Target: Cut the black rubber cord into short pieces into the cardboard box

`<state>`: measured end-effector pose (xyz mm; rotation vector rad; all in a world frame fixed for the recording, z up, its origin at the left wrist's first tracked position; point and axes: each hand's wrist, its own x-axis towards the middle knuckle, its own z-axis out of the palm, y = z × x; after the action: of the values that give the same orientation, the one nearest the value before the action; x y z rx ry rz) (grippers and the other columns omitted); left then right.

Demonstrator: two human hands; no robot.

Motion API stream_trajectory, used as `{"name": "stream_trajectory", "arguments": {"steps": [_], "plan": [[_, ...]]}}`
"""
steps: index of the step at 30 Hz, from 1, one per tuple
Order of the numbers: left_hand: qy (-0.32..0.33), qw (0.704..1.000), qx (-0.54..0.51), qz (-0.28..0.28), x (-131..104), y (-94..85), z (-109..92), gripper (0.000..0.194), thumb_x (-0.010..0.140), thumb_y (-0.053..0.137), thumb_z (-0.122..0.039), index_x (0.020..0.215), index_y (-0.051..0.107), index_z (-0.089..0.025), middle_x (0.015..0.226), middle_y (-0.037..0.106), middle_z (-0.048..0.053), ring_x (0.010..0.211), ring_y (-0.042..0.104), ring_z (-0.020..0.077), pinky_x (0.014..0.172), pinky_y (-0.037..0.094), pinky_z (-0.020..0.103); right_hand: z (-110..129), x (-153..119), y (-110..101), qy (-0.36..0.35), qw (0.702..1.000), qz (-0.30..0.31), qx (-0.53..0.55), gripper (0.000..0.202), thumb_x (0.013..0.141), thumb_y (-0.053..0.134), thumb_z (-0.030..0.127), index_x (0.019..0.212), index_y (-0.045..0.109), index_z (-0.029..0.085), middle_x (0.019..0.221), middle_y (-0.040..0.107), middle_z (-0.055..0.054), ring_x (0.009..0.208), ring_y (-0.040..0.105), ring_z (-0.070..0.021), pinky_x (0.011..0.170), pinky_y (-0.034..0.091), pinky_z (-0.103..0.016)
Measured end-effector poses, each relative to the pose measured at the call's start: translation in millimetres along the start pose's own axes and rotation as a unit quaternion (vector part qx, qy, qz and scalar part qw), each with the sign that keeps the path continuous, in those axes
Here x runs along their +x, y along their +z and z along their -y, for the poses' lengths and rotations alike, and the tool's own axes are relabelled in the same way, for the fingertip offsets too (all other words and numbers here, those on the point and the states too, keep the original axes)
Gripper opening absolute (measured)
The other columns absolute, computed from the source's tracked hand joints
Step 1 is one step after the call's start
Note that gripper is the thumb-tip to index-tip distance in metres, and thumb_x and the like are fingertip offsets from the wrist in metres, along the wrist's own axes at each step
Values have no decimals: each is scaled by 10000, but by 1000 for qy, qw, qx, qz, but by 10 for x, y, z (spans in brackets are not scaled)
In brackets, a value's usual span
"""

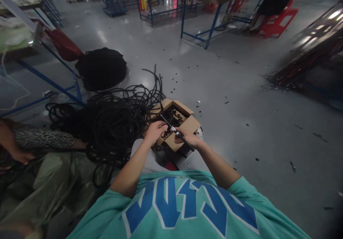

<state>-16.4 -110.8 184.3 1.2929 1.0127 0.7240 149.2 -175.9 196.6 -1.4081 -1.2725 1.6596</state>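
My right hand [187, 138] is closed around a slim dark tool [183, 137] with white patches and a thin, light tip. The tool slants up and left over an open cardboard box [190, 123]. My left hand [155, 131] is at the box's left side, fingers bent and pinched near the tool; what they hold is too small to make out. Inside the box lie many short black pieces [175, 116]. A loose heap of long black tubing or cord [118, 110] spreads left of the box, with strands reaching its edge.
Beyond the heap sits a big black coil [102, 68], by a blue-framed table [48, 78]. Another person's hand [23, 156] is at far left. Small black scraps [247, 125] dot the floor. A red stool [278, 23] and a dark bundle [302, 63] are at right.
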Motion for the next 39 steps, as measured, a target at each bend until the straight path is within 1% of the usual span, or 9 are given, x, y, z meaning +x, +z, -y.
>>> {"name": "stream_trajectory", "arguments": {"steps": [4, 9, 15, 19, 24, 27, 30, 36, 39], "plan": [[-15, 999, -43, 9, -18, 2, -47, 267, 587, 662, -339, 668, 549, -111, 501, 515, -29, 327, 382, 30, 340, 243, 181, -6, 7, -9, -17, 999, -12, -32, 464, 527, 618, 109, 988, 601, 154, 703, 531, 23, 640, 466, -104, 613, 383, -233], [-14, 997, -62, 40, -3, -51, -85, 276, 596, 665, -349, 612, 538, -104, 508, 523, -14, 329, 382, 29, 347, 231, 184, -39, -11, 3, -21, 999, -17, -28, 408, 533, 572, 112, 937, 622, 129, 586, 481, 50, 501, 404, -66, 492, 325, -201], [-18, 996, -72, 58, 46, -93, -77, 291, 603, 662, -367, 606, 548, -99, 550, 550, 2, 372, 422, 41, 388, 285, 190, -101, -9, 4, -6, 1000, -8, 18, 445, 544, 560, 171, 984, 590, 115, 473, 423, 83, 395, 376, -58, 406, 285, -195], [-43, 995, -71, 52, 71, -105, -58, 306, 598, 668, -379, 631, 566, -92, 559, 549, 4, 409, 438, 43, 415, 313, 184, -113, 24, -3, -6, 999, 12, 51, 462, 538, 586, 202, 993, 577, 120, 492, 450, 75, 410, 409, -63, 411, 301, -196], [-70, 987, -123, 70, 127, -104, 0, 345, 591, 669, -418, 602, 543, -97, 508, 496, -5, 402, 404, 40, 383, 262, 170, -85, 118, 10, -7, 998, -6, 60, 472, 514, 626, 181, 982, 583, 138, 557, 478, 63, 473, 422, -55, 446, 330, -184], [-108, 977, -175, 61, 209, -113, 85, 342, 618, 655, -418, 598, 512, -108, 474, 446, -22, 369, 362, 34, 371, 238, 169, -117, 229, 12, 1, 999, -13, 50, 461, 529, 619, 185, 985, 587, 131, 520, 475, 66, 442, 413, -58, 418, 320, -187], [-146, 961, -228, 60, 316, -128, 189, 303, 690, 602, -390, 630, 507, -109, 467, 409, -35, 346, 315, 27, 369, 239, 170, -191, 367, 13, 10, 998, -22, 65, 454, 529, 604, 171, 981, 590, 129, 470, 467, 76, 405, 408, -60, 387, 303, -182], [-230, 907, -345, 73, 540, -132, 362, 273, 816, 450, -318, 631, 471, -118, 462, 324, -57, 327, 243, 26, 370, 247, 174, -323, 617, 16, 23, 993, -38, 111, 405, 513, 587, 141, 917, 594, 120, 393, 454, 91, 339, 383, -52, 342, 274, -169], [-245, 896, -361, 79, 630, -125, 418, 291, 844, 394, -312, 632, 457, -124, 460, 288, -64, 324, 216, 25, 374, 241, 173, -373, 713, 5, 33, 990, -44, 129, 390, 512, 588, 148, 900, 583, 116, 358, 431, 100, 316, 369, -55, 327, 268, -168]]}}
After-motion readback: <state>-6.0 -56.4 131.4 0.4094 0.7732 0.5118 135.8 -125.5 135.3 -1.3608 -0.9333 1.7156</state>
